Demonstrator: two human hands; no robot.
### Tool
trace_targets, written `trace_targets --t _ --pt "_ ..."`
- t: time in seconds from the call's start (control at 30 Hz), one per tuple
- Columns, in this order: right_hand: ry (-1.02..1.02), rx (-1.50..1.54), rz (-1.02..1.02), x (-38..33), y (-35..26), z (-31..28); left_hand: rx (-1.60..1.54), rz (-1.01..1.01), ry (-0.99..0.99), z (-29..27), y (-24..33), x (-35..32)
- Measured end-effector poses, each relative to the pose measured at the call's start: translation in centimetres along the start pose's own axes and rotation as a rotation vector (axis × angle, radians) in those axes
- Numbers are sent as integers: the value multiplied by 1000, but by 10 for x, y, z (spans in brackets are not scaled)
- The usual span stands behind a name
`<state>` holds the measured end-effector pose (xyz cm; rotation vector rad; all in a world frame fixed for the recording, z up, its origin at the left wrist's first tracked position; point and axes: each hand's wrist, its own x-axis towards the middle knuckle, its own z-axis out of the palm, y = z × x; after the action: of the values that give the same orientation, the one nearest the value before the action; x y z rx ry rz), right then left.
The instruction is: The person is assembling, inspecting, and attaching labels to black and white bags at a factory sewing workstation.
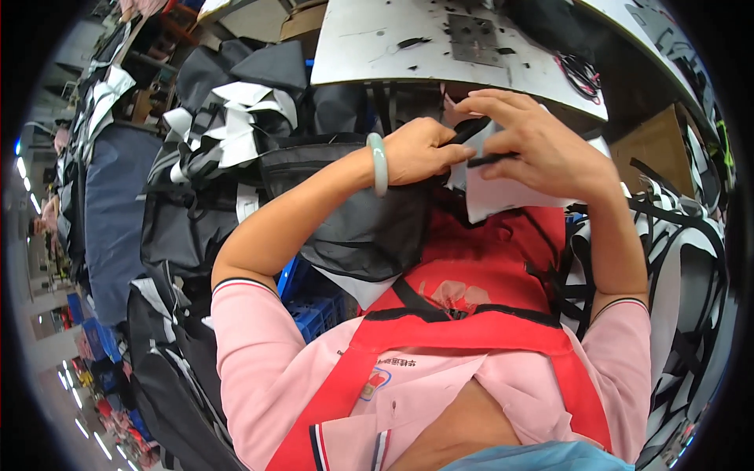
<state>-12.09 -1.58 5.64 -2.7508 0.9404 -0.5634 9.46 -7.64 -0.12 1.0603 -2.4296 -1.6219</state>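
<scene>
My left hand (418,151), with a pale green bangle (379,163) on the wrist, pinches the edge of a black fabric piece (369,228) that hangs over my lap. Close beside it, my right hand (542,145) has its fingers bent around a narrow black strip (491,159). A white-backed panel (506,192) hangs below the right hand, over my red apron (495,251). The fingers of both hands nearly meet. Whether the strip is joined to the black fabric is hidden by them.
Ahead stands a white worktable (377,47) with black scraps and a cable bundle (580,77). Black and white cut pieces (251,118) pile up at my left, above a blue crate (314,314). More strapped pieces (683,267) heap at my right, near a cardboard box (660,153).
</scene>
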Motion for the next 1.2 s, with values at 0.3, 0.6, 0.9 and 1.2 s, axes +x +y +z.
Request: trace_targets --t 0.3,0.6,0.9,1.2 --pt "-348 443 417 4 19 -60 308 343 -48 -38 27 4" --pt "-50 509 513 -26 94 -65 -477 242 -142 -78 33 67" --pt "-32 467 646 -31 139 -61 -435 108 206 -80 45 112" --pt "6 411 849 -15 161 -57 -529 79 230 -99 29 148"
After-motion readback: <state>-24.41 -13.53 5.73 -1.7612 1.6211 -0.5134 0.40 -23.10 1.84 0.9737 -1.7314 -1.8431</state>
